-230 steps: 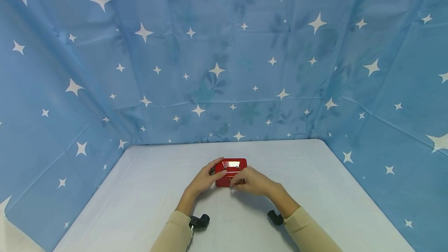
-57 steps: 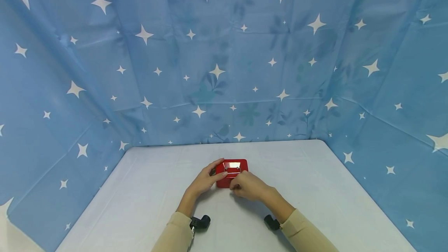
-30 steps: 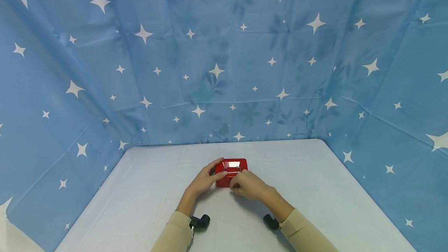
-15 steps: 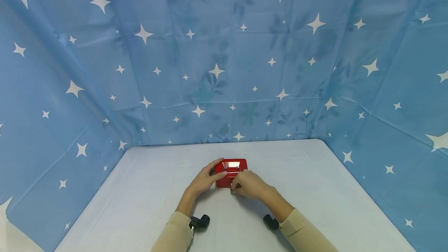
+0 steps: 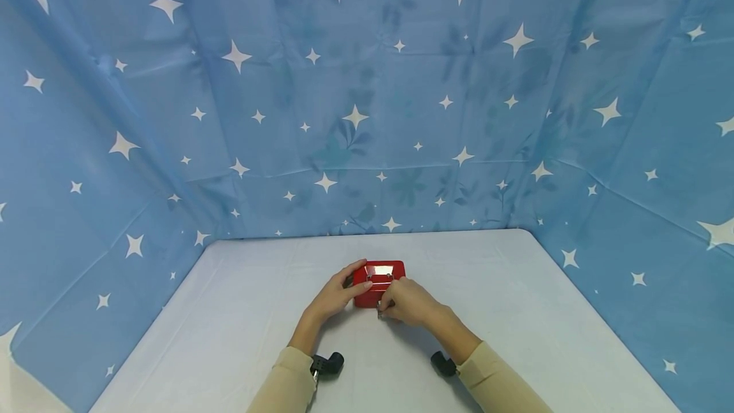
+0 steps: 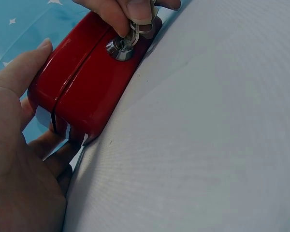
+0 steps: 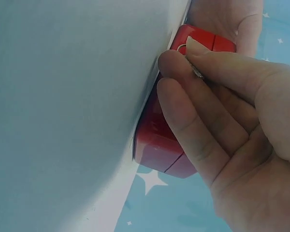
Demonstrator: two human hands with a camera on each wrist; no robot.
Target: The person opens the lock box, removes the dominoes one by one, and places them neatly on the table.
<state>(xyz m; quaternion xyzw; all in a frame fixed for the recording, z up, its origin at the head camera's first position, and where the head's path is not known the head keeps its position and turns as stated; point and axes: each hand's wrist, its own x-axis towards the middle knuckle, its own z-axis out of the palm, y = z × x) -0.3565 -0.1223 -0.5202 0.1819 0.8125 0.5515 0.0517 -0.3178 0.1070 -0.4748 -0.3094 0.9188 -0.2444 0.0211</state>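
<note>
A red metal cash box (image 5: 367,299) with a folding handle on its lid sits on the table, its lid down. My left hand (image 5: 332,295) grips its left side, the thumb on top and the fingers around the end, as the left wrist view shows. At the box front, my right hand (image 5: 410,301) pinches a small key (image 6: 129,39) between thumb and forefinger. That key stands at the round silver lock (image 6: 120,52), its tip hidden. A metal ring (image 6: 144,29) hangs from it with what looks like another key. In the right wrist view, the fingers cover most of the key.
The box stands on a white-covered table (image 5: 275,273) with rounded far corners. Blue star-patterned cloth (image 5: 367,81) hangs behind and along both sides. A black wrist camera (image 5: 328,362) sits at the left cuff, another wrist camera (image 5: 444,363) at the right.
Compared with about a second ago, my right fingers have turned slightly, and metal of the keys now shows below them. The left hand and the box have stayed in place.
</note>
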